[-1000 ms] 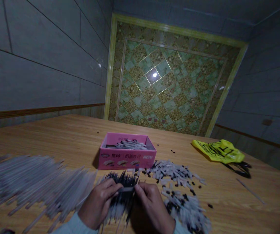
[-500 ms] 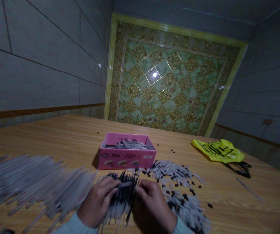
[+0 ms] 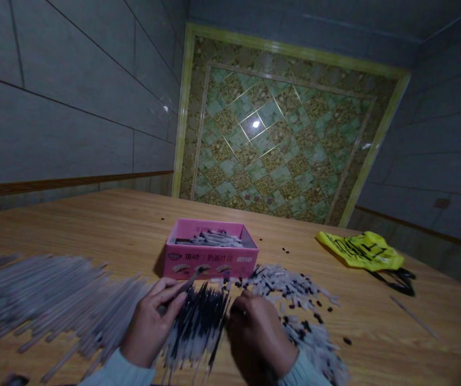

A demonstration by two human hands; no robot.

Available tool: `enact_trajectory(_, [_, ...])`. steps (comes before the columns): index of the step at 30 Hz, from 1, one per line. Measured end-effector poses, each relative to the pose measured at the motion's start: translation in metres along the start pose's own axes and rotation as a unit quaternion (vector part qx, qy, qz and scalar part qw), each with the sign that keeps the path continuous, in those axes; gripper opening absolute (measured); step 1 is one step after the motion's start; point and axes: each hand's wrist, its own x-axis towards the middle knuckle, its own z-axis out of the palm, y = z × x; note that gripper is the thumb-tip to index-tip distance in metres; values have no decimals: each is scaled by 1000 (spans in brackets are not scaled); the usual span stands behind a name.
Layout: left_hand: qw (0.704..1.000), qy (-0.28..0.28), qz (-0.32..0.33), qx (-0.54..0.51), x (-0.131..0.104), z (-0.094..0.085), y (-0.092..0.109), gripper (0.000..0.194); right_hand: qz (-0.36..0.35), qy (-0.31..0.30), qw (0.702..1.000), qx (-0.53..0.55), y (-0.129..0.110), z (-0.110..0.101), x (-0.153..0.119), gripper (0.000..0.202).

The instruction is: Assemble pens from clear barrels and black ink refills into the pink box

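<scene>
My left hand (image 3: 148,321) is closed around a slim pen (image 3: 191,281), which points up and away in front of the pink box (image 3: 210,264). Beside it lies a bundle of dark-ink pen refills (image 3: 202,316), between my two hands. My right hand (image 3: 260,324) is just right of the refills, with its fingers curled together; what they hold, if anything, is hidden. Several finished-looking pens (image 3: 218,239) lie inside the box. To the left spreads a large heap of clear pen barrels (image 3: 57,292).
Small translucent and black pen parts (image 3: 282,283) lie right of the box, with another pile (image 3: 314,343) nearer me. A yellow bag (image 3: 361,250) with black straps and a single thin stick (image 3: 413,316) are further right on the wooden table (image 3: 105,220).
My hands have drawn apart. The left one has shifted left, its pen now tilted up toward the box. My right fingers have moved right, away from the refills, and curled in.
</scene>
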Motion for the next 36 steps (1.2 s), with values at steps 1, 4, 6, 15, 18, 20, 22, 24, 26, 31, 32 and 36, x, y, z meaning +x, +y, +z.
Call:
enact_trajectory(1, [1000,3,0,-1,0,0,1,33,38,4,998,-46,9,-5,2,17])
enact_trajectory(4, [1000,7,-3,-14,-1,0,2,32,110,-4,986,-128,36,-14,3,18])
enact_trajectory(6, [999,11,-10,-31,-1,0,2,31,133,-16,980,-144,51,-16,0,19])
enact_trajectory(15, [915,0,-244,-321,1,5,5,35,140,-43,978,-148,50,-8,-2,22])
enact_trajectory(18, [862,16,-302,-407,0,8,7,32,119,-50,984,-125,47,-6,-4,24])
enact_trajectory(20, [850,22,-311,-424,0,8,8,30,117,-51,986,-109,46,-5,-5,23])
enact_trajectory(22, [847,20,-314,-428,0,9,8,27,121,-42,987,-100,43,-4,-5,19])
enact_trajectory(24, [844,20,-322,-428,0,8,8,23,126,-9,991,-50,34,0,-1,15])
enact_trajectory(26, [843,21,-332,-423,0,8,8,19,121,47,983,128,20,7,4,12])
enact_trajectory(31, [845,8,-329,-421,0,8,8,20,56,13,754,654,-20,30,9,27])
enact_trajectory(32, [846,8,-327,-421,0,7,9,22,52,5,727,685,-24,32,8,32])
enact_trajectory(36, [851,25,-325,-411,0,8,13,22,25,41,716,696,-27,34,4,35])
